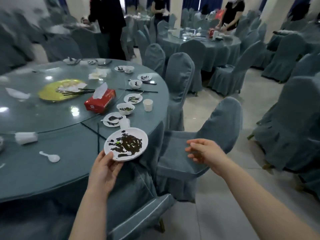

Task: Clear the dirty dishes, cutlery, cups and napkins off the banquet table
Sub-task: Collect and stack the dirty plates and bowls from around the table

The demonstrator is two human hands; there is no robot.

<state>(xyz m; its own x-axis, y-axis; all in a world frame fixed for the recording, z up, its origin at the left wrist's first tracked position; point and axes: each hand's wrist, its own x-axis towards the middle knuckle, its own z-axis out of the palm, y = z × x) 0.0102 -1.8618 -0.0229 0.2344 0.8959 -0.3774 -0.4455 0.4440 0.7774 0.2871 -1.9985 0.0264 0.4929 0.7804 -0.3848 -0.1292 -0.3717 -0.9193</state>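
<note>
My left hand (pixel 105 168) grips the near rim of a white plate (pixel 136 134) smeared with dark sauce, held over the edge of the round banquet table (pixel 57 168). To its right, my right hand (pixel 202 150) hovers over a chair seat, fingers loosely spread and holding nothing. On the table lie another dirty plate (pixel 113 119), a stained bowl (pixel 125 108), a paper cup (pixel 148 105), black chopsticks (pixel 98 135), a white spoon (pixel 50 156) and a tipped plastic cup (pixel 26 138). More dirty plates and bowls follow the far rim.
A red tissue box (pixel 101 101) and a gold platter (pixel 60 90) sit on the glass turntable. Covered chairs (pixel 223 125) crowd the table's right side. Other people stand at tables behind. Tiled floor (pixel 216 213) lies at the lower right.
</note>
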